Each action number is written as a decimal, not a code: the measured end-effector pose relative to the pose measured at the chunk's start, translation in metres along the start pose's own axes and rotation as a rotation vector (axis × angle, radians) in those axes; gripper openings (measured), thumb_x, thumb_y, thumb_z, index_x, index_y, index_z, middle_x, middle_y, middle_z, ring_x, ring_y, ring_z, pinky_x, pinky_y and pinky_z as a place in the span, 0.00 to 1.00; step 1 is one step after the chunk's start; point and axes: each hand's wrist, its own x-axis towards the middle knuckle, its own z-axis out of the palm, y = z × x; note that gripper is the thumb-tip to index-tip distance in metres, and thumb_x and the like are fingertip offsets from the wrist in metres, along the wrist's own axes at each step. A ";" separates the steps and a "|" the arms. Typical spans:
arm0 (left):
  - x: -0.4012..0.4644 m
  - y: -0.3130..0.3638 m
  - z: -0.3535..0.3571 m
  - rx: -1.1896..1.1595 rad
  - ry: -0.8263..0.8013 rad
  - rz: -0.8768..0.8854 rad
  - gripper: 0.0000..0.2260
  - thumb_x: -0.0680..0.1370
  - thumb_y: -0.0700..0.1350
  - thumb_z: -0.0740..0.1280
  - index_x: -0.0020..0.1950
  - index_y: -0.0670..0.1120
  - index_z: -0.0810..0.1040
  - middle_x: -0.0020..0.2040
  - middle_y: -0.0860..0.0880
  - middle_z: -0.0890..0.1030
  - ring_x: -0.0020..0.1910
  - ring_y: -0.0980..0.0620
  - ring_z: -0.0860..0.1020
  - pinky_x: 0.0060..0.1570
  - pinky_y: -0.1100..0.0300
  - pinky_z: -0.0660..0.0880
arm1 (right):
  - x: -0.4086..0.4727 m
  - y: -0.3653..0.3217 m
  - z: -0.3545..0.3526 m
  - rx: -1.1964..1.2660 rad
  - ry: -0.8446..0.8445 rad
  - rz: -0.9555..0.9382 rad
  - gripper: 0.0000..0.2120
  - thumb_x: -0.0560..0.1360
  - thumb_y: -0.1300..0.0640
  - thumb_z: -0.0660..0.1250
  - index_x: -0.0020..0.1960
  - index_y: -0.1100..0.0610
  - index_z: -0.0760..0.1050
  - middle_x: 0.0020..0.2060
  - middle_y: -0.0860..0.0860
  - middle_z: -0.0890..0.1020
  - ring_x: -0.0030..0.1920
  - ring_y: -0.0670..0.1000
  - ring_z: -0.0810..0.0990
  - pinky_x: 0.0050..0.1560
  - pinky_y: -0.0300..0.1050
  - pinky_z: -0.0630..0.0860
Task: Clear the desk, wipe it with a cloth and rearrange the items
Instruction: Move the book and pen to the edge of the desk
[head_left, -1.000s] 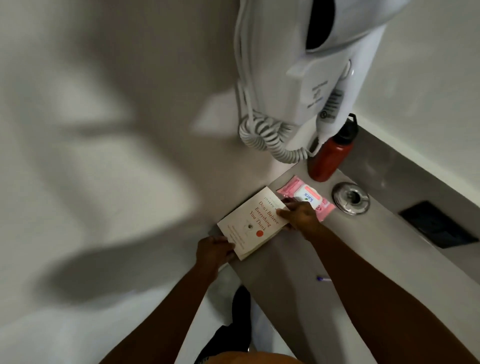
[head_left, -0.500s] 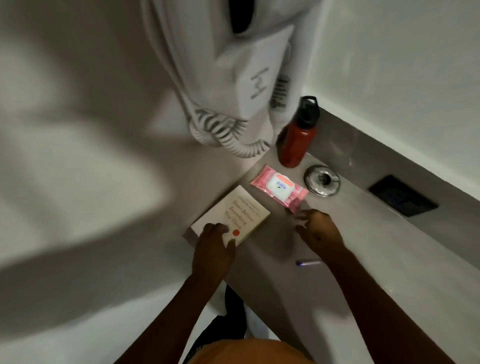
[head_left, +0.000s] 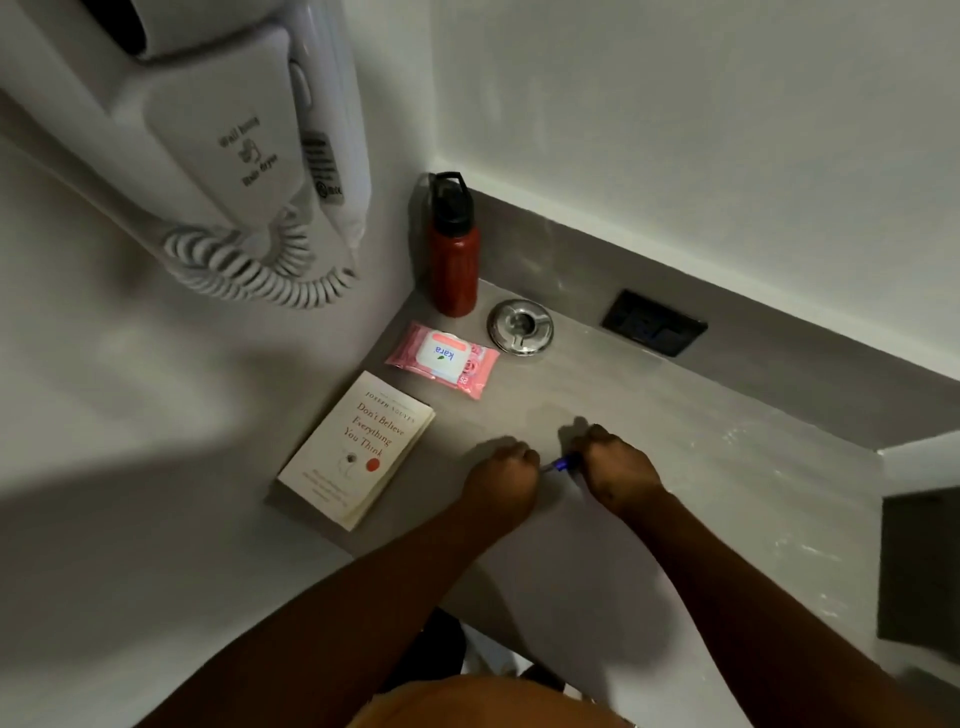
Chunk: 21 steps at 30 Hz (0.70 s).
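A white book (head_left: 358, 449) lies flat at the left end of the grey desk (head_left: 675, 441), against the wall. Beyond it lies a pink pack of wipes (head_left: 441, 358), then a red bottle (head_left: 453, 260) with a black cap in the corner and a round metal ashtray (head_left: 520, 327) beside it. Both hands meet at the desk's middle over a blue pen (head_left: 560, 464). My right hand (head_left: 618, 470) is closed around one end of the pen. My left hand (head_left: 506, 475) is curled at its other end; only a short piece of the pen shows between them.
A white wall-mounted hair dryer (head_left: 223, 130) with a coiled cord (head_left: 260, 270) hangs at the upper left, above the desk's end. A black socket plate (head_left: 653, 322) sits in the back ledge. A dark panel (head_left: 919, 566) stands at the right edge.
My left hand has left the book and my right hand has left the wipes. Both moved to the pen, which lay loose on the desk before and is now held between them.
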 end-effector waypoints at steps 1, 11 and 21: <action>0.000 -0.002 0.001 0.013 0.000 -0.008 0.11 0.80 0.42 0.61 0.60 0.42 0.75 0.62 0.43 0.76 0.62 0.41 0.76 0.61 0.48 0.75 | 0.002 -0.003 -0.002 -0.021 -0.019 -0.017 0.18 0.81 0.48 0.61 0.70 0.51 0.70 0.68 0.56 0.72 0.66 0.59 0.75 0.63 0.51 0.73; -0.052 -0.100 -0.046 -0.135 0.227 -0.397 0.10 0.82 0.46 0.61 0.62 0.44 0.73 0.56 0.44 0.79 0.53 0.46 0.80 0.51 0.53 0.77 | 0.067 -0.115 -0.037 -0.143 0.154 -0.469 0.23 0.82 0.53 0.60 0.76 0.50 0.64 0.71 0.55 0.69 0.66 0.59 0.74 0.57 0.53 0.76; -0.105 -0.165 -0.015 -0.207 0.262 -0.519 0.26 0.80 0.62 0.61 0.69 0.45 0.70 0.65 0.45 0.74 0.64 0.45 0.72 0.63 0.51 0.75 | 0.102 -0.205 -0.005 -0.148 0.066 -0.617 0.26 0.74 0.55 0.71 0.71 0.55 0.73 0.71 0.57 0.72 0.71 0.60 0.70 0.70 0.52 0.72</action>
